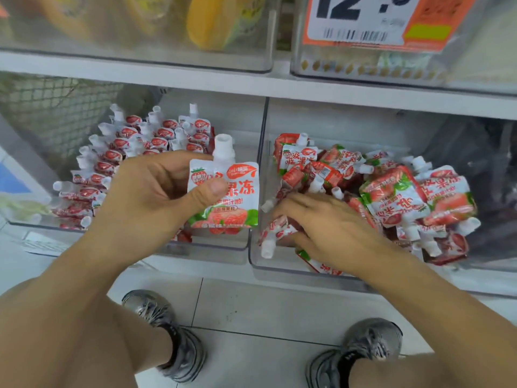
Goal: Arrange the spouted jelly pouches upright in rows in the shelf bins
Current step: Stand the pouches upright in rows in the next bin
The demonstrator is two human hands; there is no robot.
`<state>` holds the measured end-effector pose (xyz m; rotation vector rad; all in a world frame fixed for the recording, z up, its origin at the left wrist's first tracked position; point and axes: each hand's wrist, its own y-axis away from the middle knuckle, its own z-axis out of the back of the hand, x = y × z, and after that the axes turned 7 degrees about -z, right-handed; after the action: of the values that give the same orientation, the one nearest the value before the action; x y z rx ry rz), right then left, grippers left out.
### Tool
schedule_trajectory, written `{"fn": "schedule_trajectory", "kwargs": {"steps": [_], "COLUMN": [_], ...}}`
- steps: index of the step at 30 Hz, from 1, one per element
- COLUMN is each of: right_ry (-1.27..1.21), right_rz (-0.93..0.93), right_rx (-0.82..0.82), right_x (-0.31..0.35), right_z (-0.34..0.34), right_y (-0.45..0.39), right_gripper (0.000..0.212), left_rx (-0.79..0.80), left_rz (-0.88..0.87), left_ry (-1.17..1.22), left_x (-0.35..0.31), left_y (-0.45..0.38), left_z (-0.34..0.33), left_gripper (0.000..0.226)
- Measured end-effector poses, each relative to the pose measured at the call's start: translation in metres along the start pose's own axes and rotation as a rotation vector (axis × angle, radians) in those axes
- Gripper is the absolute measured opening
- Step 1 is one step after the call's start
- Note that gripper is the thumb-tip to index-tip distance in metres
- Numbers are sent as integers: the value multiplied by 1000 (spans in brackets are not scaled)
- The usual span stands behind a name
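My left hand pinches a strawberry jelly pouch upright, its white spout up, over the front right of the left clear bin. Behind it, several pouches stand in rows in that bin. The right clear bin holds a loose heap of the same pouches lying at all angles. My right hand reaches into the heap's left front, fingers spread and lying on pouches; whether they curl round one is hidden.
A white shelf edge runs above the bins, with more clear bins and an orange price tag on top. Below are grey floor tiles, my knees and my two grey shoes.
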<state>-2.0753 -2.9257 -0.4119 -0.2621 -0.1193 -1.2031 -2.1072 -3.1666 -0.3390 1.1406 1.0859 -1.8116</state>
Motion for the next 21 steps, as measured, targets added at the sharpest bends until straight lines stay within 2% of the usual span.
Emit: {"fn": "schedule_trajectory", "kwargs": {"steps": [2, 5, 6, 8, 10, 12, 15, 18, 21], "right_ry": [-131, -434, -520, -593, -528, -480, -509, -555, -514], "right_rz": [-144, -352, -385, -384, -288, -217, -199, -181, -213], "right_rx": [-92, -284, -260, -75, 144, 314, 349, 360, 412], "right_x": [-2, -1, 0, 2, 0, -3, -5, -5, -4], "right_z": [7, 13, 12, 5, -3, -5, 3, 6, 8], "right_y": [8, 12, 13, 13, 13, 11, 10, 11, 9], "right_gripper": [31, 48, 51, 48, 38, 36, 45, 26, 20], "left_rx": [-6, -1, 2, 2, 4, 19, 27, 41, 47], "left_rz": [2, 11, 16, 27, 41, 59, 51, 62, 40], "left_ry": [9, 29, 33, 26, -33, -115, -137, -121, -72], "left_x": [0, -1, -2, -3, 0, 3, 6, 7, 4], "left_y": [-1, -1, -1, -2, -2, -3, -3, -2, -1], "left_z": [0, -2, -3, -4, -2, 0, 2, 1, -4], "left_gripper": [22, 21, 21, 22, 22, 33, 28, 23, 16]}}
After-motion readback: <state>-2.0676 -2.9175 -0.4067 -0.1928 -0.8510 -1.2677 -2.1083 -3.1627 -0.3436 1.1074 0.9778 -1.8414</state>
